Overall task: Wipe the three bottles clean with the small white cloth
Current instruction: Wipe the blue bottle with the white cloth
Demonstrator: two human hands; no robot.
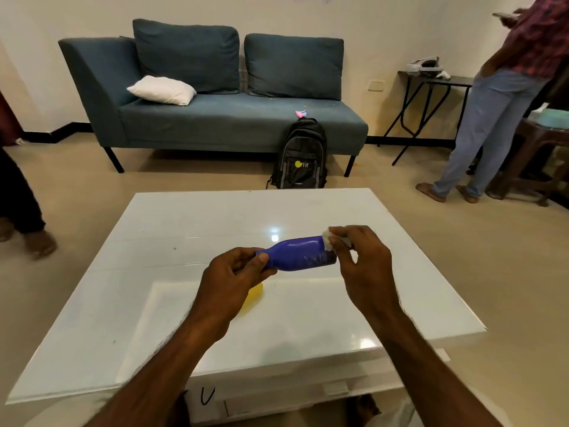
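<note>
1. Held on its side above the glossy white glass-topped table [197, 229]: a blue plastic bottle [297, 253], neck toward the left, base toward the right, clear of the tabletop.
2. Left hand [232, 277] wrapped around the bottle's narrow neck end, thumb lying across the front, fingers curled behind; cap hidden inside the grip.
3. Right hand [358, 257] at the bottle's base end, fingertips pinching a small white cloth [328, 238] against the upper edge of the base; only a scrap of the cloth showing beside the fingers.
4. Partly hidden under the left wrist, lying on the table: something yellow [252, 298], too covered to make out its shape.
5. Beyond the table: a teal fabric sofa [215, 118] carrying a white pillow [161, 90], with a black backpack [300, 155] leaning against its front.
6. Far right: a standing person in jeans [492, 118] beside a dark folding side table [431, 84].
</note>
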